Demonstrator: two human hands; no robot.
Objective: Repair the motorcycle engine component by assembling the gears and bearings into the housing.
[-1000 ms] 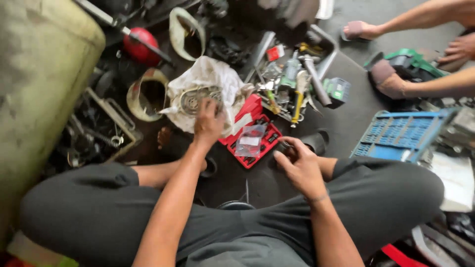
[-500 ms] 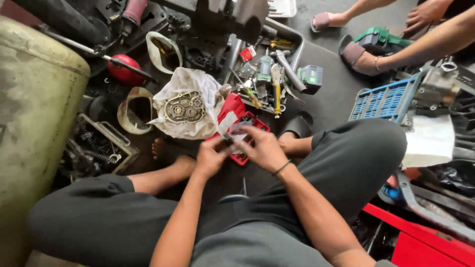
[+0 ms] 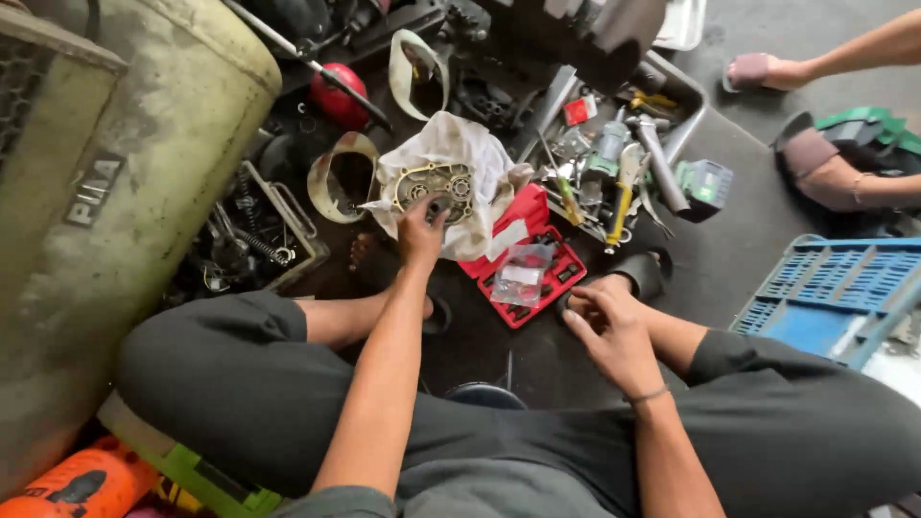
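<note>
Head view, left to right: one big pale tank (image 3: 125,192) fills the left edge, with one orange can (image 3: 82,484) low beside it. Next comes one wire tray (image 3: 264,235) of springs and dark parts, then two cut jugs (image 3: 341,177), one near it and one further back, and one red ball-shaped part (image 3: 341,96) behind them. In the middle lies one white rag (image 3: 480,163) with one round metal plate (image 3: 436,187) on it. The left hand (image 3: 420,238) reaches forward to that plate; its fingertips (image 3: 434,206) rest on the plate's near edge, slightly curled, gripping nothing that shows. Just right of the rag sits one red case (image 3: 552,278), open, with one clear bag (image 3: 523,278) on top. The right hand (image 3: 614,331) hangs near the case's right end, fingers pinched together; whether they hold some small part I cannot tell. Beyond, one heap of tools (image 3: 614,163), one green box (image 3: 705,182), one blue crate (image 3: 835,297). Another person's foot (image 3: 758,69) and arm (image 3: 844,177) show at far right.
</note>
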